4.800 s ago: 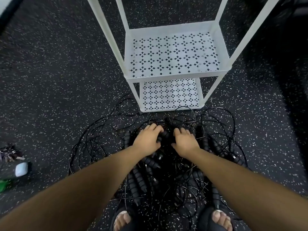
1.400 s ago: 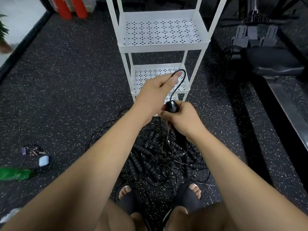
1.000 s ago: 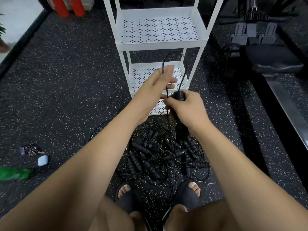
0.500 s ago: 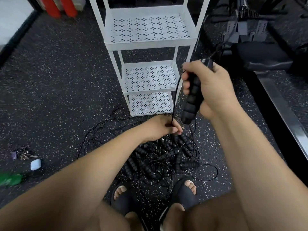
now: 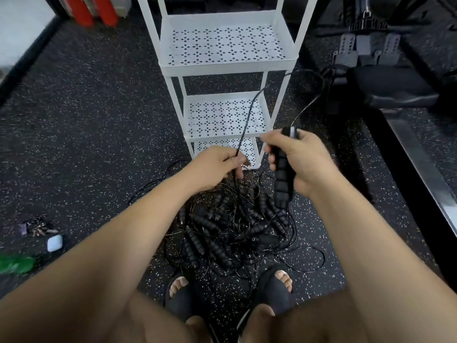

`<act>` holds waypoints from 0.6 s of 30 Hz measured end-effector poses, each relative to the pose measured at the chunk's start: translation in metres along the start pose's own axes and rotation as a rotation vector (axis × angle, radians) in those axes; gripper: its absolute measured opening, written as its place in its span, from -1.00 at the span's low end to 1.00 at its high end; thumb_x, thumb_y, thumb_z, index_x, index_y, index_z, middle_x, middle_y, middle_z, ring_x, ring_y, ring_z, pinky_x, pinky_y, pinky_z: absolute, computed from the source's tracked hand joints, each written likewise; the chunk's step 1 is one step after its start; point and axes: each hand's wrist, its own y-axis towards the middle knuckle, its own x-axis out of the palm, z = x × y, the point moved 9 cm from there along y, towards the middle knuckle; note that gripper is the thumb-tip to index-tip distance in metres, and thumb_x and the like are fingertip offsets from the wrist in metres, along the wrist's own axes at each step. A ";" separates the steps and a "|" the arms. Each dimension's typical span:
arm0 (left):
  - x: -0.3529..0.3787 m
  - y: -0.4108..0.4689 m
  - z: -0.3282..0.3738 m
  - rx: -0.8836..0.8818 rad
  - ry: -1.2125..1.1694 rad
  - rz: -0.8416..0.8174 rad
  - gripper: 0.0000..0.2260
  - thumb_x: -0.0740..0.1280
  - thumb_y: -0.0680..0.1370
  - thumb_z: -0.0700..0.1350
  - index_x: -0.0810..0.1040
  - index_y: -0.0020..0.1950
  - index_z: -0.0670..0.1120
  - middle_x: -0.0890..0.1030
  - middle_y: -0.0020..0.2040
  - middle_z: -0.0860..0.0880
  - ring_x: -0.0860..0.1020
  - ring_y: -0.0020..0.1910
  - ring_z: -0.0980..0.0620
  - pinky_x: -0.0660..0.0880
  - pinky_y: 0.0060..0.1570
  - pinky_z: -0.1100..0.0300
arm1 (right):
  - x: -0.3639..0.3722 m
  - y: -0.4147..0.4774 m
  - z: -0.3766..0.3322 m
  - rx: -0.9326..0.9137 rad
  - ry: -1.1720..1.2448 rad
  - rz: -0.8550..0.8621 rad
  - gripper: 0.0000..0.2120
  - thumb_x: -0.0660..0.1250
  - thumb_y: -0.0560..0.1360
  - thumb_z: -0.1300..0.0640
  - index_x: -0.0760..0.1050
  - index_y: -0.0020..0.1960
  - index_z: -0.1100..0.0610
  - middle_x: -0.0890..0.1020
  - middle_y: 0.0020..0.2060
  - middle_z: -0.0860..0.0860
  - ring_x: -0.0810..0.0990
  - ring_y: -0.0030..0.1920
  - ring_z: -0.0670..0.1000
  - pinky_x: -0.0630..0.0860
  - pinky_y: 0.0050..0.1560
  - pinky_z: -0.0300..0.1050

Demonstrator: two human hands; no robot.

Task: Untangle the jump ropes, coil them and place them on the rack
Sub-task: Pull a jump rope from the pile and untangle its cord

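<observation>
In front of the rack, the right hand is gripping a handle, the left hand fingers pinching a cord; tugging is risking cinching knots in the pile.

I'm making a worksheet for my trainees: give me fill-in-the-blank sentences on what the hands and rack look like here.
The right hand grips a ribbed black ____.
The left hand pinches a thin cord above the tangled ropes, which lie on the ____.
The white rack shows ____ perforated shelves.
Missing: handle, floor, three.
</observation>
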 end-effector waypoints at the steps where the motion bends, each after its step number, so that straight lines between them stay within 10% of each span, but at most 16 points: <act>1: -0.008 -0.002 0.005 0.017 0.001 0.036 -0.71 0.24 0.74 0.15 0.67 -0.07 0.16 0.73 -0.15 0.20 0.61 -0.26 -0.21 0.54 -0.27 0.06 | 0.006 0.000 0.006 0.024 -0.032 -0.022 -0.80 0.57 0.53 0.23 0.63 0.10 0.23 0.69 -0.27 0.06 0.54 -0.38 -0.03 0.54 -0.38 -0.14; 4: -0.026 -0.009 0.012 0.054 -0.030 0.118 -0.66 0.22 0.74 0.17 0.68 -0.10 0.12 0.73 -0.15 0.03 0.56 -0.27 -0.28 0.48 -0.30 0.08 | 0.022 -0.002 0.018 0.041 -0.137 -0.070 -0.82 0.55 0.54 0.24 0.63 0.09 0.26 0.67 -0.28 0.08 0.53 -0.40 -0.03 0.53 -0.37 -0.13; 12: -0.051 -0.017 0.015 0.125 -0.286 0.272 -0.71 0.25 0.77 -0.03 0.72 0.10 -0.12 0.74 -0.13 0.10 0.51 -0.38 0.41 0.34 -0.32 0.52 | 0.055 -0.001 0.037 -0.022 -0.266 -0.134 -0.92 0.48 0.55 0.25 0.59 -0.01 0.18 0.65 -0.36 0.10 0.51 -0.47 0.03 0.46 -0.41 -0.13; 18: -0.060 -0.019 0.019 0.140 -0.519 0.350 -0.75 0.26 0.77 -0.05 0.70 0.15 -0.13 0.78 -0.08 -0.04 0.69 -0.13 0.07 0.46 -0.21 0.36 | 0.053 0.009 0.039 -0.189 -0.675 -0.054 -0.81 0.60 0.48 0.05 0.65 -0.10 0.13 0.66 -0.39 0.07 0.58 -0.40 0.05 0.56 -0.26 0.03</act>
